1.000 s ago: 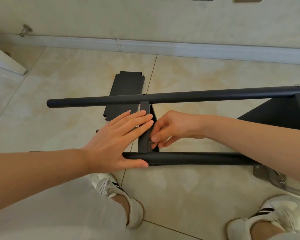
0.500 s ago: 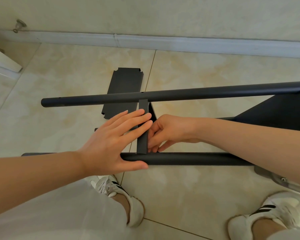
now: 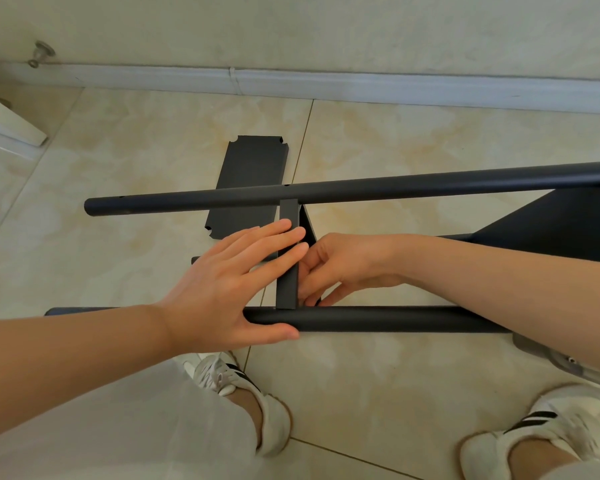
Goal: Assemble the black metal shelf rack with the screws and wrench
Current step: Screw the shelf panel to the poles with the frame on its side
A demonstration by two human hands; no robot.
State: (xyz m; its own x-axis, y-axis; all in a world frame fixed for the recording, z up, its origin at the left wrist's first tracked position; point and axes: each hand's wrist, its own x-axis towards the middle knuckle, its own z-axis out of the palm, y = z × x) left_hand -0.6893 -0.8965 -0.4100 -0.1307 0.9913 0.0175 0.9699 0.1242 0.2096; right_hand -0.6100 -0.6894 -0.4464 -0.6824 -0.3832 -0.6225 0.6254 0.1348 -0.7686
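The black rack lies on its side on the tiled floor. Its far tube (image 3: 395, 188) and near tube (image 3: 395, 318) run left to right. A narrow black shelf panel (image 3: 288, 216) stands edge-on between them. My left hand (image 3: 222, 282) lies flat against that panel, fingers straight, thumb along the near tube. My right hand (image 3: 343, 265) is curled on the panel's other side. Its fingertips are pinched at the corner where panel and near tube meet, on something small that looks like a screw, mostly hidden. A mounted shelf (image 3: 551, 230) shows at right.
A loose black shelf panel (image 3: 250, 174) lies flat on the floor behind the far tube. A clear plastic bag of hardware (image 3: 548, 358) sits under my right forearm. My two white shoes (image 3: 250, 393) stand close below. The wall skirting (image 3: 326, 84) runs along the back.
My right fingertips have slid down the panel toward the near tube. My left hand has stayed flat on the panel, and the view has shifted slightly.
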